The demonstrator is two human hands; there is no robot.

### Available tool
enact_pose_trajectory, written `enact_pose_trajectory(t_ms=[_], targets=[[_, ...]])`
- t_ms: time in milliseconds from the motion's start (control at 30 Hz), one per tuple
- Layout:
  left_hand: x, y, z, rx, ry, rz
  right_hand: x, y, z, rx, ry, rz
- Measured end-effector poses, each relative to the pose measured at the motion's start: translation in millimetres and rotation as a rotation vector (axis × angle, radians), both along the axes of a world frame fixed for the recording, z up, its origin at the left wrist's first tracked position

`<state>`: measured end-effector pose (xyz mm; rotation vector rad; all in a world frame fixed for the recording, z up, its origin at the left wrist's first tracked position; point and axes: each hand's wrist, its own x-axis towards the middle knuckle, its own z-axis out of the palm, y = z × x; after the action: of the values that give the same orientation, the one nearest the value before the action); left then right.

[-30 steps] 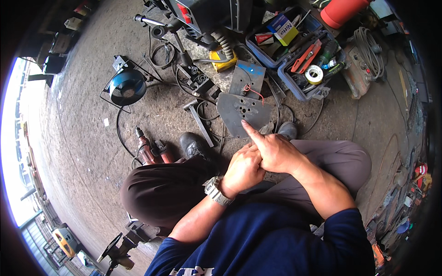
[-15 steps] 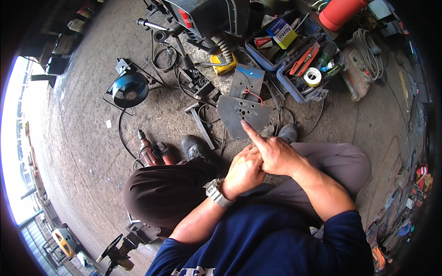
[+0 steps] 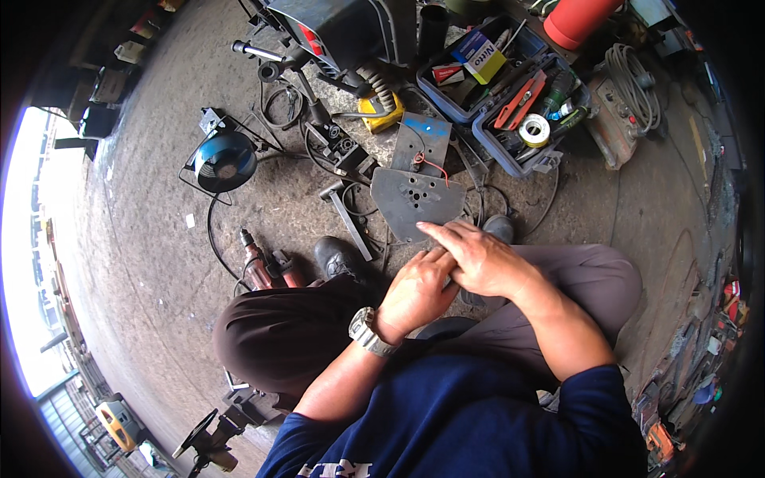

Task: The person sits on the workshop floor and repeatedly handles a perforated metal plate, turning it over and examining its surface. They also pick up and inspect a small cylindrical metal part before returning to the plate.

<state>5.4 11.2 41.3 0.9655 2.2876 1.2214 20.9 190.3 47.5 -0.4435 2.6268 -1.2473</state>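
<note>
My left hand (image 3: 416, 291), with a watch on its wrist, is closed in front of my body, its fingers curled in and partly hidden. Against its fingers rests my right hand (image 3: 488, 261), index finger stretched toward the dark metal plate (image 3: 400, 213) and the other fingers loosely extended. Whether something small lies between the hands is hidden. The plate has several holes and lies just beyond my fingertips. Behind it is a second plate (image 3: 413, 145) with a blue mark, and a red wire (image 3: 434, 165) lies near where they meet. A hammer (image 3: 348, 221) lies left of the plates.
An electric drill (image 3: 256, 268) lies by my left knee, with a blue round fan (image 3: 225, 162) beyond. A toolbox (image 3: 510, 162) holding tools and tape stands at the back right, next to a cable coil (image 3: 633, 88). A yellow device (image 3: 381, 111) and loose cables lie behind the plates.
My right hand has drawn back slightly from the plate's holes, and its fingers have uncurled from a single pointing finger. My left hand has shifted slightly left. The view has shifted a little.
</note>
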Motion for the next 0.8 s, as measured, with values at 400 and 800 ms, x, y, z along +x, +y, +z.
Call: enact_pose_trajectory(t_ms=[400,800], targets=[[-88,-59,48,-0.28,0.144,0.35,-24,17,-11,0.174,-0.174,-0.64],[-105,-33,-14,0.035,-0.531,0.682,-26,10,-35,-0.287,-0.277,-0.719]])
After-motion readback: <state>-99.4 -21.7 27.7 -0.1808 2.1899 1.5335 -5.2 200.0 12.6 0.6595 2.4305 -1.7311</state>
